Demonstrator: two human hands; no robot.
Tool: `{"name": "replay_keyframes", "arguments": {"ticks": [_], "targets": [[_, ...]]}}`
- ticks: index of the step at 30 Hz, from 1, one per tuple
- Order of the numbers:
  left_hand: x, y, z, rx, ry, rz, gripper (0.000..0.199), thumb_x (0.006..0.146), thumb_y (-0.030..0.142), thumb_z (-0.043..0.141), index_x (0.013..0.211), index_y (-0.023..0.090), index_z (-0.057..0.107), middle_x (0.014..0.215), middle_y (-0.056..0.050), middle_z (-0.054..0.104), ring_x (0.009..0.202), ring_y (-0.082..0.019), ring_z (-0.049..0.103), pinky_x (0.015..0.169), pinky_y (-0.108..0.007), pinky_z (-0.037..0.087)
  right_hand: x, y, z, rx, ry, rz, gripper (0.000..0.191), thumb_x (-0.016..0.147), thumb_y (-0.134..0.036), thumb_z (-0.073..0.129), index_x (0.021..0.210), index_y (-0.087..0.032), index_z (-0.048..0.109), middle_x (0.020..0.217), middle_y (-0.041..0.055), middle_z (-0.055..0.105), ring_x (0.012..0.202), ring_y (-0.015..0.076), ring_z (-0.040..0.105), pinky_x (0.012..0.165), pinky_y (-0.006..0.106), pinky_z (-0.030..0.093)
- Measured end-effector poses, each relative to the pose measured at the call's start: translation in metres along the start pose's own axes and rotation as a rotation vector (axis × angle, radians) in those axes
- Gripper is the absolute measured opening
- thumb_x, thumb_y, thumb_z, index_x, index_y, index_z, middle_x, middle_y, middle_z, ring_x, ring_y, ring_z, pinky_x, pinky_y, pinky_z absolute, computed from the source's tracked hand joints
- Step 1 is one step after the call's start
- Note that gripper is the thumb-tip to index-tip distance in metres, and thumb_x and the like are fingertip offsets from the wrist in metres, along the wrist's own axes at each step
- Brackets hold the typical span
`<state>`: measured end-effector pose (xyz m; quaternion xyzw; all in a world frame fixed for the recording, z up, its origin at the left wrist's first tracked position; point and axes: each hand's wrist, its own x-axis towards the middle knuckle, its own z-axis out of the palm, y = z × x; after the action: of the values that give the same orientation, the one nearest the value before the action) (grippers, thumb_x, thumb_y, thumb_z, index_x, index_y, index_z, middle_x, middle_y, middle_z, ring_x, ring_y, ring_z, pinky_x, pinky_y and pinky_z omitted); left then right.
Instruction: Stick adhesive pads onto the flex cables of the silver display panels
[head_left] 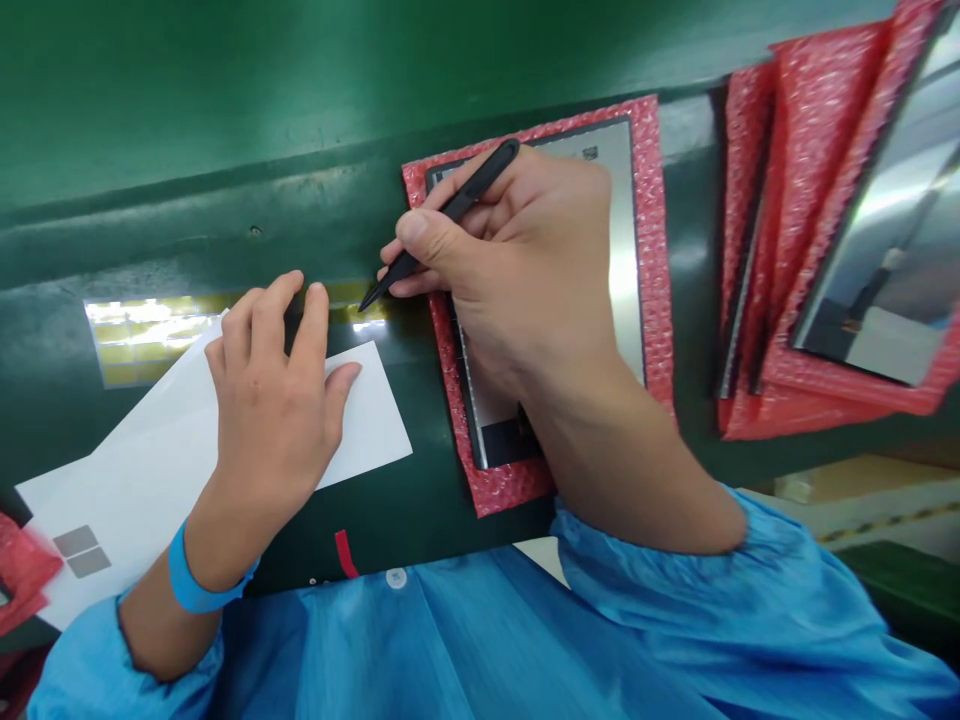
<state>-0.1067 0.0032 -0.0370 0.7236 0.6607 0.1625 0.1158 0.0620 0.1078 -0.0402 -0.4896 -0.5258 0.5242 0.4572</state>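
My right hand [517,250] is closed around black tweezers [457,205], whose pointed tip is at the yellow film strip [341,300]. Under that wrist lies a silver display panel [622,250] on red bubble wrap [656,280]. My left hand [277,390] rests palm down with its fingers spread, on white paper [165,450], and its fingertips reach the strip's lower edge. The strip's left part [142,340] shines with glare and shows a grid of small pieces.
At the right stand stacked panels [892,250] in red bubble wrap [817,200]. More red wrap [22,575] is at the lower left. A short red tape [346,553] sticks to the front edge of the green table [187,235].
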Motion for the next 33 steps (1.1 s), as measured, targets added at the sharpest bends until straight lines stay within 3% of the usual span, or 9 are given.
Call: {"name": "replay_keyframes", "arguments": {"ticks": [5, 10, 14, 18, 21, 24, 29, 33], "targets": [[0.001, -0.004, 0.000, -0.017, 0.017, 0.022, 0.054, 0.104, 0.040, 0.062, 0.154, 0.021, 0.055, 0.159, -0.019, 0.055, 0.143, -0.039, 0.049, 0.112, -0.055, 0.041, -0.002, -0.002, 0.002, 0.012, 0.020, -0.013, 0.030, 0.091, -0.037, 0.089, 0.080, -0.024, 0.064, 0.071, -0.0056, 0.072, 0.064, 0.0139, 0.074, 0.058, 0.024, 0.062], [0.002, -0.008, 0.003, -0.013, 0.038, 0.013, 0.055, 0.100, 0.039, 0.068, 0.150, 0.017, 0.059, 0.155, -0.020, 0.057, 0.142, -0.039, 0.050, 0.113, -0.054, 0.042, 0.004, 0.007, -0.005, 0.132, -0.035, -0.013, 0.039, 0.087, -0.052, 0.090, 0.084, -0.024, 0.064, 0.074, -0.0051, 0.074, 0.066, 0.0123, 0.074, 0.056, 0.020, 0.060], [0.003, -0.010, 0.001, -0.081, 0.108, 0.023, 0.051, 0.096, 0.037, 0.073, 0.144, 0.019, 0.065, 0.152, -0.017, 0.062, 0.141, -0.038, 0.054, 0.114, -0.054, 0.044, -0.002, -0.002, -0.010, 0.192, -0.016, -0.043, 0.038, 0.087, -0.052, 0.089, 0.085, -0.024, 0.063, 0.074, -0.0050, 0.073, 0.070, 0.0143, 0.077, 0.056, 0.021, 0.061], [0.003, 0.007, -0.016, -0.388, 0.254, 0.003, 0.025, 0.099, 0.032, 0.071, 0.121, 0.022, 0.076, 0.125, -0.008, 0.076, 0.119, -0.026, 0.069, 0.104, -0.043, 0.053, -0.026, -0.026, -0.013, 0.197, 0.069, -0.084, 0.035, 0.090, -0.048, 0.088, 0.085, -0.024, 0.063, 0.076, -0.0039, 0.072, 0.075, 0.0161, 0.079, 0.059, 0.023, 0.064], [0.002, 0.029, -0.031, -0.622, 0.218, -0.089, 0.012, 0.097, 0.030, 0.075, 0.106, 0.024, 0.080, 0.098, -0.002, 0.079, 0.092, -0.019, 0.071, 0.086, -0.035, 0.055, -0.046, -0.040, -0.016, 0.194, 0.081, -0.087, 0.036, 0.090, -0.051, 0.087, 0.087, -0.025, 0.063, 0.078, -0.0034, 0.072, 0.076, 0.0163, 0.079, 0.064, 0.024, 0.066], [0.001, 0.044, -0.037, -0.766, 0.153, -0.200, 0.006, 0.095, 0.026, 0.078, 0.090, 0.025, 0.081, 0.082, 0.001, 0.076, 0.078, -0.016, 0.068, 0.078, -0.033, 0.054, -0.059, -0.050, -0.019, 0.217, 0.101, -0.105, 0.035, 0.091, -0.052, 0.086, 0.087, -0.026, 0.062, 0.078, -0.0040, 0.073, 0.076, 0.0164, 0.079, 0.066, 0.025, 0.067], [-0.003, 0.052, -0.041, -0.888, 0.149, -0.235, 0.003, 0.093, 0.026, 0.083, 0.091, 0.026, 0.083, 0.085, 0.002, 0.078, 0.078, -0.014, 0.070, 0.074, -0.028, 0.056, -0.068, -0.057, -0.032, 0.361, 0.141, -0.153, 0.031, 0.091, -0.044, 0.087, 0.085, -0.025, 0.064, 0.077, -0.0053, 0.075, 0.068, 0.0152, 0.078, 0.060, 0.024, 0.066], [-0.006, 0.057, -0.044, -0.864, 0.147, -0.185, 0.004, 0.096, 0.026, 0.081, 0.092, 0.026, 0.083, 0.086, 0.002, 0.077, 0.079, -0.013, 0.070, 0.073, -0.026, 0.056, -0.073, -0.057, -0.042, 0.365, 0.183, -0.108, 0.035, 0.090, -0.051, 0.087, 0.088, -0.027, 0.063, 0.079, -0.0055, 0.076, 0.068, 0.0155, 0.079, 0.059, 0.023, 0.066]]}}
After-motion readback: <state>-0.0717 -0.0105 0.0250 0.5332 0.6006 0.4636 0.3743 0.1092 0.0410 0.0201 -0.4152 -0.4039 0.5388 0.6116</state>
